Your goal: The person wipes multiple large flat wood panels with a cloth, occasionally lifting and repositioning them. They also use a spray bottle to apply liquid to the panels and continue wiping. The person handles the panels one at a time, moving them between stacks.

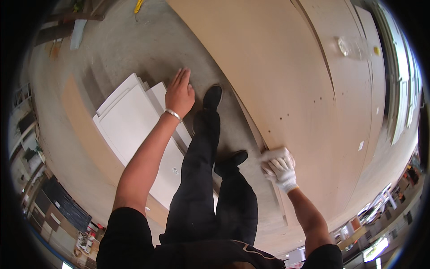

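My left hand, bare with a silver bracelet at the wrist, hangs in the air with its fingers stretched out and nothing in it. Below it lie stacked white panels. My right hand wears a white knitted glove and is closed on a whitish cloth, slightly blurred. The cloth rests at the near left edge of a large light-brown board, close to a row of small dark holes in its surface.
A clear plastic bottle lies on the boards at the far right. A yellow-handled tool is on the concrete floor at the top. Long pale strips are stacked at the right rim. My feet stand between the white panels and the brown board.
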A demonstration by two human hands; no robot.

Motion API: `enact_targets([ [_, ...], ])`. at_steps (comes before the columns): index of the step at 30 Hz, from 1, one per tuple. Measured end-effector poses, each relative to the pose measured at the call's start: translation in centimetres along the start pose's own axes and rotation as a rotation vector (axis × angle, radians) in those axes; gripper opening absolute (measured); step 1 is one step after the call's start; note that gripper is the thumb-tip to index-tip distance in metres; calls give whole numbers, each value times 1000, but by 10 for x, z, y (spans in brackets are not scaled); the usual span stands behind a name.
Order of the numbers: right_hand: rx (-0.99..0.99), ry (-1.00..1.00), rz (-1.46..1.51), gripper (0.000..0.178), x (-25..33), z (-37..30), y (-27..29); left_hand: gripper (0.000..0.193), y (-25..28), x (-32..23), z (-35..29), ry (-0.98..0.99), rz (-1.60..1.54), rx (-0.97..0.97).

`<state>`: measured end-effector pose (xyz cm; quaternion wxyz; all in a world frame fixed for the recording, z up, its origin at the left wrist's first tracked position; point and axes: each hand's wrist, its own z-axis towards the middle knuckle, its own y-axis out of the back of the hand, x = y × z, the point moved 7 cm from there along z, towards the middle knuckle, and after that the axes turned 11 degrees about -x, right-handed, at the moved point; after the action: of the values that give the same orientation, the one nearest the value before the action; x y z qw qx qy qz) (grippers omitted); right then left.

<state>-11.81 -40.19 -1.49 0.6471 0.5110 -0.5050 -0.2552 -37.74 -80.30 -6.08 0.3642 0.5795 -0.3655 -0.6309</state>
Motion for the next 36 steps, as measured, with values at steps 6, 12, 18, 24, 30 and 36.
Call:
enact_targets([
  [6, -3, -90, -6, 50, -6, -76, -26, 73, -58, -115, -9, -389, 140, 176],
  [12, -568, -423, 357, 46, 39, 140, -43, 80, -86, -129, -23, -481, 430, 337],
  [18, -631, -402, 356, 45, 29, 106, -43, 89, -81, -106, -10, -528, 490, 585],
  [24, -559, -674, 174, 39, -15, -178, -20, 79, -114, -118, -5, -292, 462, 324],
  [30, -557, -1359, -417, 53, -50, -540, -23, 68, -199, -257, -6, -281, 343, 119],
  [36, -1993, -2028, 338, 41, -18, -671, -42, 62, -235, -387, -5, -336, 367, -87],
])
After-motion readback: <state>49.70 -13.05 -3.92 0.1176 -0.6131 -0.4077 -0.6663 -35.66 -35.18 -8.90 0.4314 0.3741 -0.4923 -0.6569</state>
